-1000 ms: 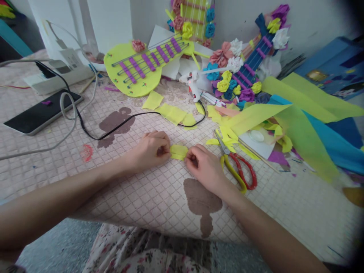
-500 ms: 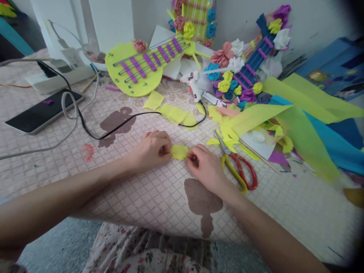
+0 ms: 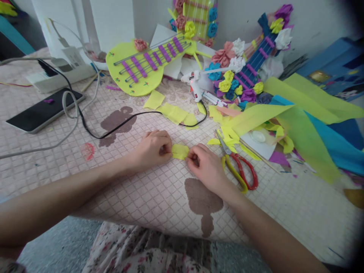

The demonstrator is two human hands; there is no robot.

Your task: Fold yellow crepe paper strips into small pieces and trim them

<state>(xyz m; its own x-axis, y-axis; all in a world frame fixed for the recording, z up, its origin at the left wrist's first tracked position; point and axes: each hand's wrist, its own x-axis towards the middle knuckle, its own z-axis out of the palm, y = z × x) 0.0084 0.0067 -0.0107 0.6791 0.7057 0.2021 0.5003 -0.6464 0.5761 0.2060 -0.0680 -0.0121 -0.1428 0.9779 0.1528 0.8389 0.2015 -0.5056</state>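
Two bare hands hold a small yellow strip between them at a quilted cover, the left hand pinching its nine o'clock end and the right hand its three o'clock end, thumb and fingertips pressed together (whether the strip rests on the cover cannot be told). A light, even pull would likely keep such thin material flat and untorn. A glue gun stands just past twelve o'clock from the strip, scissors just past three; no brand, label or writing is legible
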